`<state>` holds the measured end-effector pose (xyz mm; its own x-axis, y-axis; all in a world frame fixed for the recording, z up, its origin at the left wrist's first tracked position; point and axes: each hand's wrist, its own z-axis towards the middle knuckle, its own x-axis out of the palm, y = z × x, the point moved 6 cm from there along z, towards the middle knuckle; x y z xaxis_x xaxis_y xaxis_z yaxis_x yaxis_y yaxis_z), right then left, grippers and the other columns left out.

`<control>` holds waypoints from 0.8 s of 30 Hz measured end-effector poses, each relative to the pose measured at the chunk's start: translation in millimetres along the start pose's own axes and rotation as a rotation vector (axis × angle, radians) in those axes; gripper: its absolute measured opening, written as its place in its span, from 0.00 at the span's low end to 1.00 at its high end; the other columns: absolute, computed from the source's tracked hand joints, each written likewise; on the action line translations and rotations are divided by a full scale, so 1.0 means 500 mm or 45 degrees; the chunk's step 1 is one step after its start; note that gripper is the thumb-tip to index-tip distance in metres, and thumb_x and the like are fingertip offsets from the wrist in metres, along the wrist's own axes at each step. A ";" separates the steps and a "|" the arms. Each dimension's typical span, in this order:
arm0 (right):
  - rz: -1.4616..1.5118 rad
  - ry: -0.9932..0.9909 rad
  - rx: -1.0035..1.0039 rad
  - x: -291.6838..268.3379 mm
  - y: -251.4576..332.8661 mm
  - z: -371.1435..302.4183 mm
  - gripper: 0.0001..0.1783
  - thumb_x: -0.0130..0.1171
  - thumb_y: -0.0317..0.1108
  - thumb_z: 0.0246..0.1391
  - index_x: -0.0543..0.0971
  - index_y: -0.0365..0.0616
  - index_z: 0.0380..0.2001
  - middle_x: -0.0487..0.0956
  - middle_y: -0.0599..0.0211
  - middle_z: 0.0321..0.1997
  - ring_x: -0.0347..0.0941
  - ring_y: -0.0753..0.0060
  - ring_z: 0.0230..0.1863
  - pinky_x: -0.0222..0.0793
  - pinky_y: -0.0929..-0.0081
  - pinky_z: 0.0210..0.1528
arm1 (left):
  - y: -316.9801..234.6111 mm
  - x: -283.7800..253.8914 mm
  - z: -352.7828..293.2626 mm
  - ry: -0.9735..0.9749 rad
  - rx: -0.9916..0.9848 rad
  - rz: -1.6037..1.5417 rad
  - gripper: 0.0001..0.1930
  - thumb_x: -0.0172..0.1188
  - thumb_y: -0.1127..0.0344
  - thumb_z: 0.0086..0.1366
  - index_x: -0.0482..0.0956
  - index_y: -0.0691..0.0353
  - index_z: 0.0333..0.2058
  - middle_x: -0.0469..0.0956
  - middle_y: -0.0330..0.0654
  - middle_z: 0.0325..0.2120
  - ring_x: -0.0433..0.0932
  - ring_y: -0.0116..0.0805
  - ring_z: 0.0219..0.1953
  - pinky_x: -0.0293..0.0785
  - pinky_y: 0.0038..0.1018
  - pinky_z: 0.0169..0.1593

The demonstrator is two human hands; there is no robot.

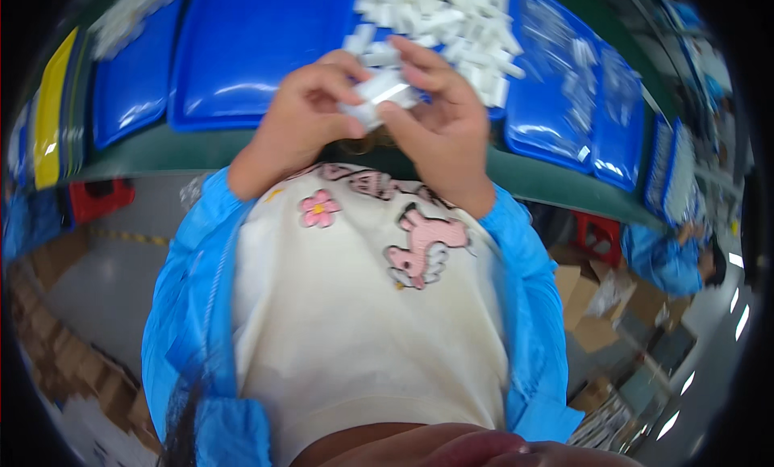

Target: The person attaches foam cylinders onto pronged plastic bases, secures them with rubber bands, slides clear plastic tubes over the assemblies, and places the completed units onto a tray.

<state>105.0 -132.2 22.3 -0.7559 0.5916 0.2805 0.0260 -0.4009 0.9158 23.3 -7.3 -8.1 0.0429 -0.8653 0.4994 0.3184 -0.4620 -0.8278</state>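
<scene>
At the frame's upper centre, our left hand and right hand together grip a blurred white piece, below a heap of white parts.

The white piece looks glossy plastic; the blue trays, smooth shiny plastic; the cream sweatshirt, matt cloth.
</scene>
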 end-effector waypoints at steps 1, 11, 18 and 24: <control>-0.046 0.054 0.040 -0.008 0.000 0.005 0.21 0.62 0.17 0.50 0.72 0.41 0.47 0.65 0.53 0.65 0.66 0.62 0.62 0.71 0.69 0.55 | -0.004 -0.005 -0.005 -0.072 0.032 0.018 0.13 0.71 0.77 0.51 0.77 0.62 0.35 0.70 0.46 0.49 0.74 0.36 0.49 0.76 0.31 0.52; -2.156 -0.048 -0.030 -0.423 0.206 -0.047 0.18 0.60 0.21 0.46 0.80 0.44 0.43 0.80 0.56 0.45 0.75 0.49 0.47 0.70 0.61 0.51 | -0.021 -0.061 -0.023 -0.507 -0.214 -0.254 0.24 0.51 0.68 0.69 0.61 0.69 0.62 0.67 0.57 0.58 0.75 0.46 0.55 0.79 0.28 0.54; -2.185 0.291 0.224 -0.485 0.175 -0.083 0.18 0.68 0.26 0.41 0.81 0.43 0.41 0.81 0.57 0.42 0.74 0.49 0.45 0.69 0.59 0.49 | -0.001 -0.035 -0.006 -0.452 -0.274 -0.369 0.24 0.49 0.67 0.71 0.60 0.69 0.63 0.69 0.56 0.57 0.76 0.43 0.53 0.78 0.27 0.54; -2.119 0.146 0.002 -0.451 0.172 -0.067 0.17 0.67 0.26 0.43 0.82 0.43 0.40 0.80 0.58 0.40 0.75 0.51 0.43 0.69 0.64 0.49 | -0.007 -0.023 -0.008 -0.517 -0.346 -0.171 0.29 0.53 0.66 0.69 0.56 0.69 0.65 0.66 0.52 0.60 0.73 0.38 0.56 0.77 0.25 0.54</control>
<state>255.8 -323.8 28.3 0.0021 0.2918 -0.9565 -0.8014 0.5726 0.1729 17.9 3.7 -11.7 0.4005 -0.6740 0.6207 0.0910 -0.6448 -0.7589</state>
